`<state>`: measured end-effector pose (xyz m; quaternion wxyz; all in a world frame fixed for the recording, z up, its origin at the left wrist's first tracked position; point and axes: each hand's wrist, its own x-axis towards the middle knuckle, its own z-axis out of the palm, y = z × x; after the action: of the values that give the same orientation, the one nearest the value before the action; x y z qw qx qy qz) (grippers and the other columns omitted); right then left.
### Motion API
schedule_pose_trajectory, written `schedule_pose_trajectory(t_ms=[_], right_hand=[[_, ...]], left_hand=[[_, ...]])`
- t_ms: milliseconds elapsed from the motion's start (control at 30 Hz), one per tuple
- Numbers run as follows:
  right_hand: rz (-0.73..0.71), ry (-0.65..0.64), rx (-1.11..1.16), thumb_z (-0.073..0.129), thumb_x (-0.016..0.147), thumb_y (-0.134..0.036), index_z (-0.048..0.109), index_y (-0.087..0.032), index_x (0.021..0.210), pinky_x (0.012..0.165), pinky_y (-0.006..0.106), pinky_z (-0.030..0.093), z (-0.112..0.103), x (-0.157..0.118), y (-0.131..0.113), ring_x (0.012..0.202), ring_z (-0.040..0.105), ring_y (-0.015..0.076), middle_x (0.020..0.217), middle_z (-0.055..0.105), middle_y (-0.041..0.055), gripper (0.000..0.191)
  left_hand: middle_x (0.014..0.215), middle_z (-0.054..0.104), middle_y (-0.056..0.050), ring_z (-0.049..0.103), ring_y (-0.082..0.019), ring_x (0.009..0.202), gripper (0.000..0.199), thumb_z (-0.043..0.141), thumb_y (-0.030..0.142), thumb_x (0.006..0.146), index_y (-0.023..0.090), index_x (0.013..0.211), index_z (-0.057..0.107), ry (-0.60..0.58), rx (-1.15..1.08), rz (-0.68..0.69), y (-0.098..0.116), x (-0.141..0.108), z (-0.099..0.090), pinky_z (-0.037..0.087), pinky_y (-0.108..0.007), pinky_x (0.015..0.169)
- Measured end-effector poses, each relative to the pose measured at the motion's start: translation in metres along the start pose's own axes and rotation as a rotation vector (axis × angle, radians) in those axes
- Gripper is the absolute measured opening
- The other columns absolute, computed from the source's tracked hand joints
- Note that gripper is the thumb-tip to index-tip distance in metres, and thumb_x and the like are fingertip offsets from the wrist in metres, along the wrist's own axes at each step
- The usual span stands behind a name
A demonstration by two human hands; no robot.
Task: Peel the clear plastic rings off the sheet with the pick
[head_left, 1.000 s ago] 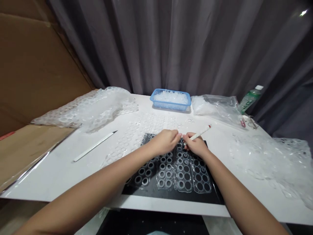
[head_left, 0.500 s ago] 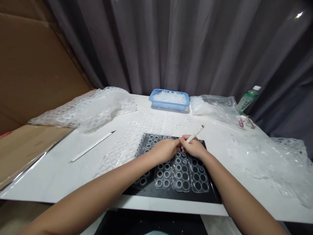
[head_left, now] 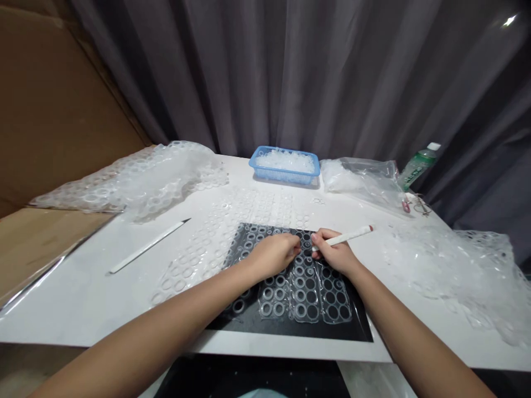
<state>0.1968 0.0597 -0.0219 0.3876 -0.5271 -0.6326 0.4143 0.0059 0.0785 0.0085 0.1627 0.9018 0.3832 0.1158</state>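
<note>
Clear sheets of rings (head_left: 306, 296) lie in strips on a black mat (head_left: 282, 330) at the table's front. My right hand (head_left: 335, 251) grips a white pen-like tool (head_left: 350, 235) over the mat's upper right; its reddish end points up and right, and its tip is by my fingers. Just left of it, my left hand (head_left: 276, 253) rests over the ring strips with its fingers curled together. Whether something small is between those fingertips is hidden. A narrow gap parts the two hands.
A blue basket (head_left: 285, 172) of clear pieces stands at the back, beside a clear bag (head_left: 365, 182) and a green bottle (head_left: 420, 165). A white pen-like knife (head_left: 149, 247) lies left. Clear ring sheets are piled left (head_left: 166, 177) and right (head_left: 464, 276).
My hands have moved apart; the left went slightly left, the right slightly right. The white tool in my right hand now tilts lower, toward the right.
</note>
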Motion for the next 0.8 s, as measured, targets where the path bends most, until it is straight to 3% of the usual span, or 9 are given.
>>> schedule_pose_trajectory(t_ms=[433, 600, 700, 800], right_hand=[[-0.03, -0.084, -0.372, 0.042, 0.089, -0.038, 0.05, -0.02, 0.063, 0.056, 0.025, 0.037, 0.005, 0.002, -0.016, 0.057, 0.056, 0.0136, 0.059, 0.061, -0.0022, 0.033], [-0.033, -0.074, -0.461, 0.04, 0.09, -0.036, 0.048, -0.02, 0.061, 0.053, 0.025, 0.033, 0.006, 0.001, -0.022, 0.055, 0.054, 0.0132, 0.057, 0.06, -0.0013, 0.034], [-0.027, -0.076, -0.407, 0.041, 0.09, -0.039, 0.047, -0.02, 0.062, 0.054, 0.025, 0.035, 0.005, -0.002, -0.02, 0.054, 0.055, 0.0133, 0.057, 0.061, -0.0016, 0.035], [0.002, -0.064, -0.278, 0.042, 0.09, -0.043, 0.049, -0.021, 0.064, 0.055, 0.025, 0.038, 0.003, -0.005, -0.015, 0.056, 0.059, 0.0142, 0.058, 0.062, -0.0017, 0.035]], left_hand=[[0.081, 0.065, -0.005, 0.06, -0.02, 0.072, 0.019, 0.045, 0.021, 0.088, 0.018, 0.081, 0.062, 0.021, 0.018, -0.049, 0.005, 0.004, 0.003, 0.039, -0.027, 0.06], [0.076, 0.062, -0.001, 0.055, -0.015, 0.068, 0.016, 0.046, 0.026, 0.087, 0.017, 0.081, 0.058, 0.064, -0.351, -0.049, -0.002, 0.001, -0.006, 0.039, -0.025, 0.061], [0.064, 0.054, 0.002, 0.048, -0.012, 0.058, 0.024, 0.036, 0.034, 0.092, 0.018, 0.084, 0.051, 0.172, -0.579, -0.164, -0.006, -0.001, -0.017, 0.038, -0.024, 0.056], [0.059, 0.049, 0.003, 0.047, -0.013, 0.055, 0.025, 0.029, 0.031, 0.093, 0.019, 0.078, 0.046, 0.175, -0.478, -0.223, -0.006, -0.004, -0.021, 0.037, -0.025, 0.055]])
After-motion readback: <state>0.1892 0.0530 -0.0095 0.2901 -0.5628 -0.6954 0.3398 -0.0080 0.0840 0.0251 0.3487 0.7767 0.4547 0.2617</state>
